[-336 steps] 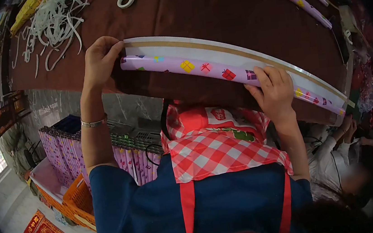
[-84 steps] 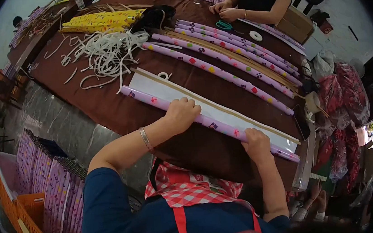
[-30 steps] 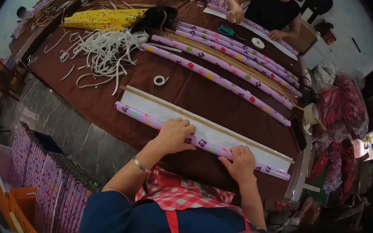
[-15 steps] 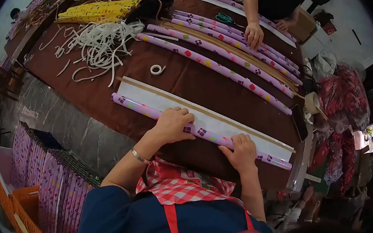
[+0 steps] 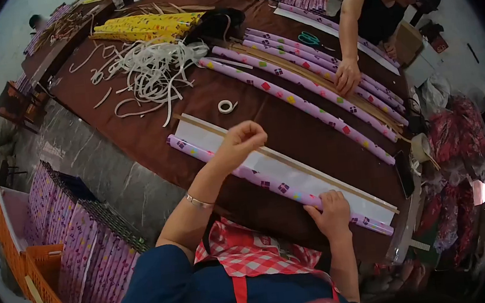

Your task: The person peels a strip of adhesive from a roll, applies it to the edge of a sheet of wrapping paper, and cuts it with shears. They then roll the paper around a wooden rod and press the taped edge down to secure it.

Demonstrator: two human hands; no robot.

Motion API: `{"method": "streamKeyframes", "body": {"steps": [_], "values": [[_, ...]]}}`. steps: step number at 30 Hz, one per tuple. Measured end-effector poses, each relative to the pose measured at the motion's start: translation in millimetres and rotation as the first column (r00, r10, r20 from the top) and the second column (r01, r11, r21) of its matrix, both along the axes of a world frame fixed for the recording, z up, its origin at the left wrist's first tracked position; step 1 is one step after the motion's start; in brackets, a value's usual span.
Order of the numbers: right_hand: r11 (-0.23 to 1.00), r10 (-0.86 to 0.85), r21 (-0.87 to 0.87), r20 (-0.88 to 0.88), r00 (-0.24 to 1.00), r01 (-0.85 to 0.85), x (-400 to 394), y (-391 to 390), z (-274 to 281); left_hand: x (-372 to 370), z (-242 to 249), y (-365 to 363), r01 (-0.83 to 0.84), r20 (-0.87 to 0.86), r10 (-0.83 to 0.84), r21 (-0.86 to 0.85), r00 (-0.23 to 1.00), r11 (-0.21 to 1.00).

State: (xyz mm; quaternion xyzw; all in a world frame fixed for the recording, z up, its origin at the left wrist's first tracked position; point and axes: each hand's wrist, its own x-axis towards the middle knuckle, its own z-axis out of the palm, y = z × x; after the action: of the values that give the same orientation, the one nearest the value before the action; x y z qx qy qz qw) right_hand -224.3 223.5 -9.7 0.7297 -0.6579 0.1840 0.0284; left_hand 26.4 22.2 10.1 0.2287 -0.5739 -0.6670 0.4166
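A purple patterned roll (image 5: 257,179), partly wound from a white-backed sheet (image 5: 292,173), lies slantwise before me on the brown-covered table. Along the sheet's far edge runs a thin tan strip (image 5: 316,175). My right hand (image 5: 333,213) grips the roll toward its right end, thumb on the near side and fingers over the top. Raised above the sheet, my left hand (image 5: 244,144) is off the roll with its fingers curled together; whether anything is pinched there is hidden. A small roll of white tape (image 5: 225,106) lies just beyond my left hand.
Finished-looking purple rolls (image 5: 302,101) lie farther across the table, where a co-worker's hand (image 5: 347,75) rests. Tangled white strips (image 5: 154,72), yellow patterned rolls (image 5: 146,26) and green-handled scissors (image 5: 308,38) lie beyond. An orange crate (image 5: 43,255) holds more rolls at left.
My left hand has let go of the roll and risen above the sheet, its fingers curling. My right hand stays on the roll. The whole view has shifted slightly.
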Motion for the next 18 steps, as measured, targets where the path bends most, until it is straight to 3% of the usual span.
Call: {"method": "streamKeyframes", "body": {"steps": [1,3,4,7,8,10,11,12,13,14,15,18], "values": [[0.999,0.014,-0.032,-0.006,1.000,-0.014,-1,2,-2,-1,4,-5,-0.118,-0.026,0.125,0.184,0.992,0.976],[1.000,0.007,-0.013,-0.006,1.000,-0.007,-1,3,-2,4,-1,-23,0.048,-0.399,0.166,0.474,0.902,0.879],[1.000,0.004,-0.011,-0.008,1.000,-0.004,0,2,-1,4,2,-21,0.023,-0.418,0.302,0.617,0.857,0.787],[1.000,-0.004,0.008,-0.006,1.000,0.004,0,2,0,6,-5,-16,0.167,-0.530,0.195,0.559,0.825,0.812],[1.000,-0.003,0.003,-0.005,1.000,0.003,0,2,0,3,-8,-12,0.282,-0.596,-0.020,0.351,0.803,0.893],[1.000,-0.008,0.025,-0.007,1.000,0.009,-1,3,1,-9,6,20,-0.016,-0.116,0.026,0.089,0.993,0.996],[0.999,-0.011,0.033,-0.012,1.000,0.011,0,2,1,-14,9,34,-0.006,0.050,0.006,0.002,0.999,1.000],[0.999,-0.007,0.036,-0.008,1.000,0.007,0,2,1,-17,7,41,-0.035,0.189,0.105,-0.342,0.976,0.939],[0.999,-0.008,0.040,-0.010,1.000,0.008,0,2,2,-20,7,46,-0.003,0.280,0.241,-0.647,0.929,0.762],[0.999,-0.011,0.044,-0.014,1.000,0.012,0,2,2,-24,-3,48,0.020,0.331,0.333,-0.736,0.883,0.677],[0.999,-0.012,0.045,-0.014,1.000,0.013,0,1,3,-25,-14,52,0.021,0.330,0.332,-0.735,0.884,0.678],[0.999,-0.021,0.044,-0.026,0.999,0.022,3,3,5,-30,-31,62,0.050,0.363,0.499,-0.844,0.787,0.534]]}}
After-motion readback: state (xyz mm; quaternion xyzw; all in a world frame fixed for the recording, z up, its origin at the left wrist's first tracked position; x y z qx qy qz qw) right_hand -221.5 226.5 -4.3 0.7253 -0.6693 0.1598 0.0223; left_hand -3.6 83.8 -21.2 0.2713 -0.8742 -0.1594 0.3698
